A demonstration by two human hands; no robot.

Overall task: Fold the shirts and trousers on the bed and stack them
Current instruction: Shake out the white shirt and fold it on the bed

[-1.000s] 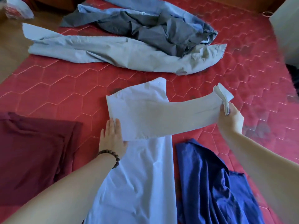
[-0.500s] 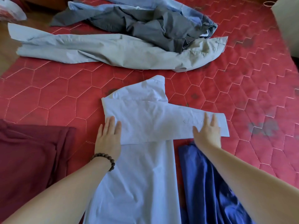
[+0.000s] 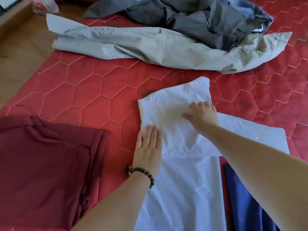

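Observation:
A light blue shirt lies lengthwise on the red quilted bed, with one sleeve laid across its upper part and sticking out to the right. My left hand presses flat on the shirt's left edge, fingers straight. My right hand rests on the upper part of the shirt near the collar, fingers spread and slightly bent. A folded maroon garment sits to the left. Light grey trousers and dark grey clothing lie crumpled at the far side.
A dark blue garment lies at the right of the shirt, partly under my right arm. Wooden floor shows past the bed's left edge, with a plastic bag on it.
My right hand laid the sleeve down across the shirt, then slid left from the cuff end to the shirt's upper middle. My left hand stayed on the left edge. The view shifted left.

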